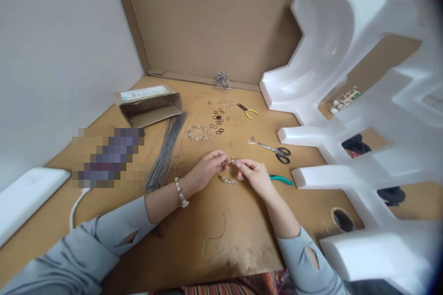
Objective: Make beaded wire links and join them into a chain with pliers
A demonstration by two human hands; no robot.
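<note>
Between my two hands hangs a small loop of clear beads [228,180], like a beaded bracelet. My left hand [210,169] pinches the loop's upper left side with thumb and forefinger. On the other side, my right hand [255,174] grips the upper right beads with its fingertips. Part of the loop is hidden behind the fingers. Under or beside the right hand lies a tool with a teal handle [282,179]; its head is covered. A clear beaded ring [199,133] rests on the table beyond my left hand.
Scissors [277,150], yellow-handled pliers [247,110] and dark rings [218,118] lie beyond my hands. Thin wires [168,152] and an open cardboard box [148,107] are left. White foam [311,177] borders the right side. Bent wire [215,238] lies in front; a wire tangle [223,79] stands at the back.
</note>
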